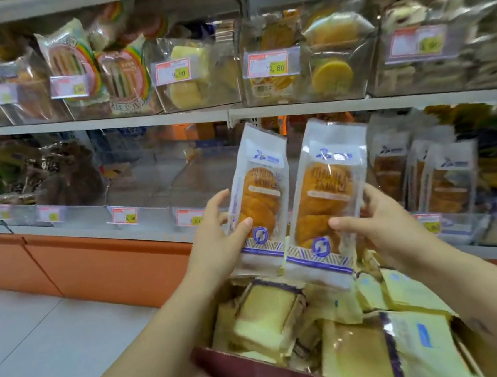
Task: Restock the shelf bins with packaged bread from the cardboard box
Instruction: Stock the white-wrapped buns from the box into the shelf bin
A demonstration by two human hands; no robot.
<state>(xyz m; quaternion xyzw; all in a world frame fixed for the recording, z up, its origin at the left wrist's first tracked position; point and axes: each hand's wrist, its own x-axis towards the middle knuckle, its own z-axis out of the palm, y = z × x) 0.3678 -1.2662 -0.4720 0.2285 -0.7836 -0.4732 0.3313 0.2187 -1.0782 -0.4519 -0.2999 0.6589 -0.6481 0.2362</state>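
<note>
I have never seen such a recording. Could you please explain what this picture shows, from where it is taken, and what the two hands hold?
There is no machine here. A person wears a wide-angle camera on the head, so you look forward and down along their arms. The left hand holds a clear packet of orange-brown bread with blue print; the right hand holds a second packet of the same kind. Both packets are held roughly upright before the clear plastic shelf bins. Below, a brown cardboard box holds packets of pale yellow sliced bread.
</note>
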